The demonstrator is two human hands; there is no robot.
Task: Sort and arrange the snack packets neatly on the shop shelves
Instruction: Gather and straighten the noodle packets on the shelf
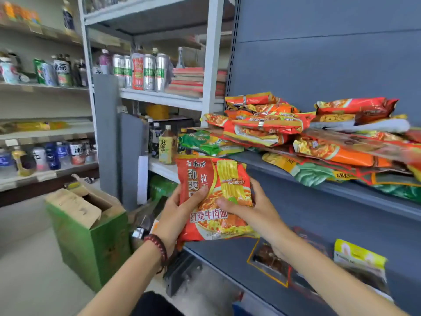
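A red and yellow noodle packet [205, 179] is held upright in front of the blue shelf [319, 185], just below its front edge. My left hand [180, 208] grips the packet's left side, thumb across the front. My right hand [252, 204] grips its right side, thumb on the front. On the shelf lies a loose, untidy heap of red and orange noodle packets [273, 124], with green packets [205, 142] at its left end and more orange ones [341, 151] to the right.
A lower blue shelf [227, 265] carries a brown snack packet [271, 258] and a yellow-topped packet [360, 261]. An open green carton [95, 245] stands on the floor at left. Grey racks hold cans [143, 71] and bottles [167, 144].
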